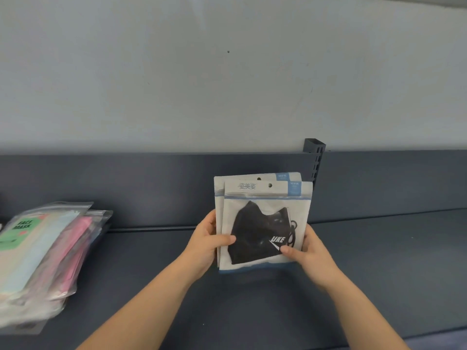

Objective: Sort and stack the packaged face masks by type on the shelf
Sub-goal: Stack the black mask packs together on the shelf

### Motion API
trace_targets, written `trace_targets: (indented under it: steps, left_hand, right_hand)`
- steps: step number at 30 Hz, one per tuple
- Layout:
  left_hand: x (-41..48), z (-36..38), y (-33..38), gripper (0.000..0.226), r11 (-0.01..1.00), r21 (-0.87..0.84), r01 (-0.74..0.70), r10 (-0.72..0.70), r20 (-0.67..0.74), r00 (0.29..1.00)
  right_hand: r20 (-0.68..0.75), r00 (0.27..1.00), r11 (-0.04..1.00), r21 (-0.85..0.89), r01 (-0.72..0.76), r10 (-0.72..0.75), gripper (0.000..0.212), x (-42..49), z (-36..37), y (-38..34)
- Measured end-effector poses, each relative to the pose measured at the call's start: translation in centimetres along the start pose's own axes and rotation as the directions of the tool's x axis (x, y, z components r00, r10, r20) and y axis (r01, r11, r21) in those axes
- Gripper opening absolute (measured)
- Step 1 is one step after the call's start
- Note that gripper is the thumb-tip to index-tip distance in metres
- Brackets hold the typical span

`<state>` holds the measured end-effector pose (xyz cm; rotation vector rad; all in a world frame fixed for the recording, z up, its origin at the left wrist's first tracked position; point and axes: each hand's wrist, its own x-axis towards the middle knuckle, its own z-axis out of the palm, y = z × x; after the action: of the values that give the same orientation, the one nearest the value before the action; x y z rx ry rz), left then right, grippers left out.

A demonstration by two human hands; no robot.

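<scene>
I hold two white packs of black face masks (260, 223) upright over the dark shelf (379, 261), one pack behind the other and shifted left. My left hand (208, 242) grips their left edge, thumb on the front. My right hand (307, 251) grips the lower right corner, thumb across the front pack. At the far left of the shelf lies a slanted pile of clear-bagged coloured masks (45, 253), pale blue and pink, with a green "FACE MASK" label on top.
A dark back panel (151, 188) runs behind the shelf under a pale wall. A slotted metal upright (316, 160) stands just behind the held packs. The shelf's front edge (429, 334) shows at the lower right.
</scene>
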<state>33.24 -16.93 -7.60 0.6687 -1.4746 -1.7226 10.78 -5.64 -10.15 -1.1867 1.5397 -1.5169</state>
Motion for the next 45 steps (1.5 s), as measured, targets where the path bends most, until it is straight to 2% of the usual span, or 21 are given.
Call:
trace_targets:
  steps: [1, 3, 6, 11, 23, 30, 32, 33, 35, 37, 38, 39, 41, 43, 45]
  left_hand:
    - [0.0, -0.3, -0.1, 0.062, 0.999, 0.027, 0.044, -0.045, 0.035, 0.998]
    - [-0.2, -0.7, -0.4, 0.062, 0.976, 0.186, 0.111, -0.13, 0.093, 0.987]
    - [-0.4, -0.8, -0.8, 0.056, 0.931, 0.352, 0.095, -0.126, 0.068, 0.99]
    - [-0.5, -0.6, -1.9, 0.069, 0.942, 0.33, 0.053, -0.04, -0.046, 0.998]
    - [-0.4, 0.1, -2.3, 0.074, 0.941, 0.339, 0.002, 0.017, -0.053, 0.998]
    - [0.0, 0.0, -2.7, 0.06, 0.912, 0.399, 0.089, -0.08, -0.039, 0.996]
    - [0.3, 0.3, -2.1, 0.061, 0.909, 0.398, 0.127, -0.115, -0.054, 0.992]
    - [0.5, 0.4, -1.8, 0.062, 0.905, 0.395, 0.155, -0.14, -0.068, 0.988]
    - [0.8, 0.2, -1.7, 0.069, 0.884, 0.396, 0.249, -0.225, -0.106, 0.969]
    - [0.7, 0.5, -1.7, 0.082, 0.798, 0.47, 0.377, -0.346, -0.154, 0.925]
    - [0.5, 0.7, -1.9, 0.08, 0.725, 0.55, 0.414, -0.381, -0.18, 0.907]
    - [0.4, 1.1, -2.1, 0.074, 0.661, 0.624, 0.417, -0.38, -0.201, 0.903]
    - [0.4, 1.8, -2.9, 0.068, 0.576, 0.729, 0.369, -0.313, -0.22, 0.924]
    - [0.4, 2.3, -3.7, 0.077, 0.55, 0.76, 0.346, -0.298, -0.208, 0.932]
    - [0.3, 2.5, -4.3, 0.079, 0.626, 0.709, 0.324, -0.286, -0.177, 0.942]
  right_hand:
    - [-0.024, 1.0, 1.0, 0.021, 0.007, -0.006, 0.053, -0.1, 0.1, 0.0]
    - [-0.038, 0.999, 1.0, 0.009, 0.02, -0.02, 0.054, -0.4, 0.3, 0.1]
    - [-0.041, 0.998, 0.997, -0.059, 0.048, -0.051, 0.057, -0.8, 0.7, 0.2]
    - [-0.061, 0.997, 0.998, -0.051, 0.034, -0.037, 0.071, -0.8, 1.2, 0.7]
    - [-0.075, 0.997, 1.0, -0.012, -0.006, 0.006, 0.079, -1.0, 1.7, 1.0]
    - [-0.067, 0.997, 0.993, -0.108, -0.05, 0.043, 0.076, -0.5, 1.6, 0.9]
    - [-0.057, 0.997, 0.995, -0.088, -0.05, 0.045, 0.076, -0.2, 1.1, 0.3]
    - [-0.044, 0.996, 0.994, -0.071, -0.079, 0.076, 0.076, 0.2, 0.8, 0.3]
    - [-0.037, 0.972, 0.971, -0.055, -0.234, 0.232, 0.076, 0.6, 0.4, 0.2]
    - [-0.044, 0.914, 0.906, -0.117, -0.407, 0.404, 0.068, 0.9, 0.1, 0.6]
    - [-0.042, 0.901, 0.885, -0.174, -0.433, 0.432, 0.05, 0.9, 0.2, 0.7]
    - [-0.056, 0.897, 0.872, -0.215, -0.44, 0.439, 0.032, 0.9, 0.5, 0.7]
    - [-0.136, 0.902, 0.864, -0.258, -0.432, 0.41, 0.017, 0.8, 1.0, 0.6]
    - [-0.18, 0.91, 0.86, -0.301, -0.413, 0.374, 0.015, 0.6, 1.5, 0.6]
    - [-0.213, 0.92, 0.825, -0.41, -0.389, 0.329, 0.03, 0.3, 1.9, 0.5]
